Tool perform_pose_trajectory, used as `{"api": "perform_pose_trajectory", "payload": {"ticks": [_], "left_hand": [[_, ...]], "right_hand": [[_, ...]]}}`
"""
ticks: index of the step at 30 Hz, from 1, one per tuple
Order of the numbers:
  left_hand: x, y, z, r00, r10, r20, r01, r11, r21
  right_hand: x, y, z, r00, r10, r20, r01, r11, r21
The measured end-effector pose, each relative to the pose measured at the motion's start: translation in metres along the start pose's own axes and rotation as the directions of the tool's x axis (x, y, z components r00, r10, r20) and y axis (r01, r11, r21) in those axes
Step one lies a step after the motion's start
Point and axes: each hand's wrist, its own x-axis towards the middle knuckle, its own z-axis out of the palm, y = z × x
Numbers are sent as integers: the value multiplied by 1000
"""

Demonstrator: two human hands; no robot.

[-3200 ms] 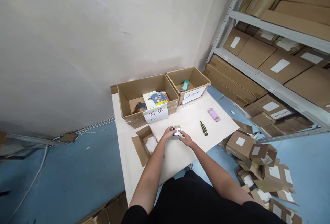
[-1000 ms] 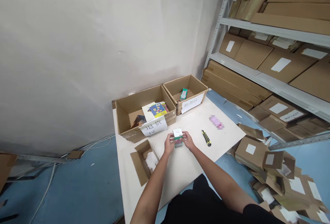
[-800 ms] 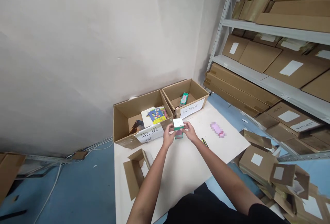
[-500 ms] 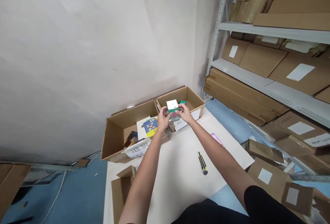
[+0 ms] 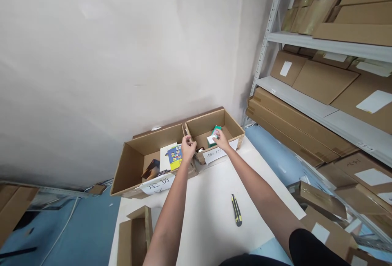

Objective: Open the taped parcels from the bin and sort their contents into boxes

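My right hand (image 5: 221, 140) reaches into the right cardboard bin (image 5: 235, 126) and grips a small white-and-green box (image 5: 210, 140). Another green box (image 5: 218, 128) lies just behind it, partly covered by my fingers. My left hand (image 5: 188, 148) hovers by the walls where the two bins meet, empty, its fingers apart. Inside the left cardboard bin (image 5: 130, 164) are a blue-and-yellow package (image 5: 175, 158), a white flat item (image 5: 164, 160) and a dark item (image 5: 151, 169). Both bins have handwritten paper labels on their fronts.
A black-and-yellow utility knife (image 5: 236, 210) lies on the white table (image 5: 208, 205). An opened cardboard box (image 5: 134, 233) stands at the near left. Shelves (image 5: 309, 94) full of cartons rise on the right, with more cartons (image 5: 321, 200) below.
The white-and-green box has gone from between both hands above the right bin down into it, held by my right hand. My left hand has let go and moved left.
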Motion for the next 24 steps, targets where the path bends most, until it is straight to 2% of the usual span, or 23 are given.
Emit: {"api": "perform_pose_trajectory", "payload": {"ticks": [3, 5, 8, 11, 15, 19, 22, 24], "left_hand": [[-17, -2, -41, 999, -10, -50, 11, 1000, 13], [-38, -4, -71, 999, -4, -46, 4, 1000, 12], [-81, -14, -119, 999, 8, -43, -7, 1000, 22], [-132, -31, -173, 999, 14, -46, -10, 997, 80], [-199, -68, -257, 998, -16, -62, 26, 985, 172], [-269, -118, -331, 997, -52, -61, 70, 936, 344], [-326, -153, -362, 976, -202, 85, 120, 818, 562], [-363, -172, -370, 918, -340, 205, 111, 715, 690]], "right_hand": [[-33, -15, 19, 990, -138, 16, 138, 990, 3], [-64, -31, 37, 974, -224, 36, 225, 974, -13], [-119, -53, 69, 937, -340, 84, 345, 937, -54], [-173, -69, 108, 895, -407, 182, 426, 901, -80], [-238, -76, 179, 856, -391, 339, 434, 899, -61], [-307, -65, 261, 812, -335, 477, 406, 912, -51], [-361, -43, 314, 770, -243, 590, 392, 910, -136], [-395, -26, 336, 740, -131, 660, 384, 888, -254]]}}
